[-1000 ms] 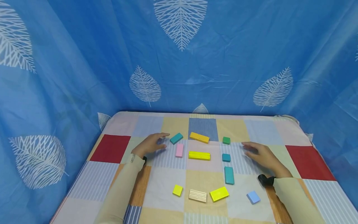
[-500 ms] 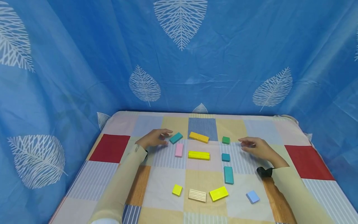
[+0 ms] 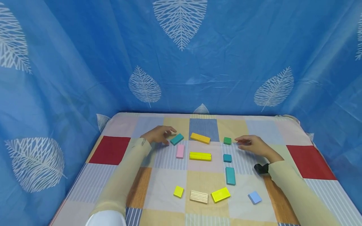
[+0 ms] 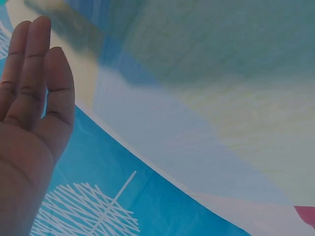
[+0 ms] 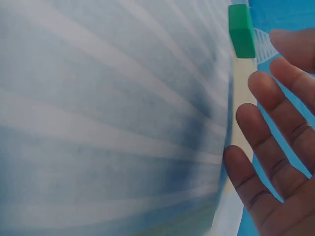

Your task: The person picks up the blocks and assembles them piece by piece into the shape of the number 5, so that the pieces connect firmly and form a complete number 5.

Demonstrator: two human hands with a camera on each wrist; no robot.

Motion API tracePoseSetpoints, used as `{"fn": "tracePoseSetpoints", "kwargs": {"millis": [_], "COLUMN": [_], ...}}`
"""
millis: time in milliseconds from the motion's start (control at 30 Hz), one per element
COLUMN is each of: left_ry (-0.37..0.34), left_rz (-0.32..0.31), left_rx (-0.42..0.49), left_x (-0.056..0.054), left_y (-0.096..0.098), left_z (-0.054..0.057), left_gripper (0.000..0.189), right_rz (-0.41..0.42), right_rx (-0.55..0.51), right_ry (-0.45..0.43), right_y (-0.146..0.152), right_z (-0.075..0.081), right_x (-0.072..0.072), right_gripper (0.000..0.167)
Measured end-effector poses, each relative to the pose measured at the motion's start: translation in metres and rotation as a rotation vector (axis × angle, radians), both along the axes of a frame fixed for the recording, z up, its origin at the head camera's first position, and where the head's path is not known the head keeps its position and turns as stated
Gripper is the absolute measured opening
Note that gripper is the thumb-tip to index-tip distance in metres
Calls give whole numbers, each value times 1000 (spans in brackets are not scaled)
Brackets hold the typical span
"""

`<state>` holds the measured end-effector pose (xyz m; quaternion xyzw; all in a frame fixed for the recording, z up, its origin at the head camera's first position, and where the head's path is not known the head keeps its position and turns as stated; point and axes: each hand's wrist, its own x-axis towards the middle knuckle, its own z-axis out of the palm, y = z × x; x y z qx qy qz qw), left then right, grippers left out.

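My left hand [image 3: 159, 134] hovers at the left of a teal block [image 3: 177, 139], thumb and fingers parted around its near end and holding nothing. A pink block [image 3: 180, 151] lies just below that one. In the left wrist view, relaxed fingers [image 4: 59, 88] show with no object against them. On the other side, my right hand [image 3: 253, 145] reaches toward a small green block [image 3: 227, 140], its fingertips a short way off to the right. The right wrist view has the green block [image 5: 241, 32] beyond spread, lightly bent fingers [image 5: 268, 137].
An orange block [image 3: 200, 138] and a yellow ridged block [image 3: 200, 156] lie mid-table. Teal blocks [image 3: 230, 175] sit at right. Nearer are a yellow square [image 3: 178, 191], a striped wooden block [image 3: 199, 196], a yellow block [image 3: 220, 195] and a blue block [image 3: 255, 197]. Blue curtains [image 3: 181, 78] surround the patchwork cloth.
Both hands have moved inward and slightly farther up the table, the left toward the teal block, the right toward the green one. The blocks lie in the same arrangement.
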<state>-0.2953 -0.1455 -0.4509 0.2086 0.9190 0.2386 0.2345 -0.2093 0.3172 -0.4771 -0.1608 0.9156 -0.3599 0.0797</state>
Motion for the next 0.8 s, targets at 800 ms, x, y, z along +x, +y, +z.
{"fn": "tracePoseSetpoints", "kwargs": {"millis": [800], "left_ry": [-118], "left_rz": [-18], "left_rx": [-47], "left_x": [-18], "left_y": [22], "left_z": [4], "left_gripper": [78], "right_rz": [32], "right_rx": [-53], "right_ry": [37], "right_y": [-39], "right_z": [3], "right_x": [-28], "right_gripper": [31]}}
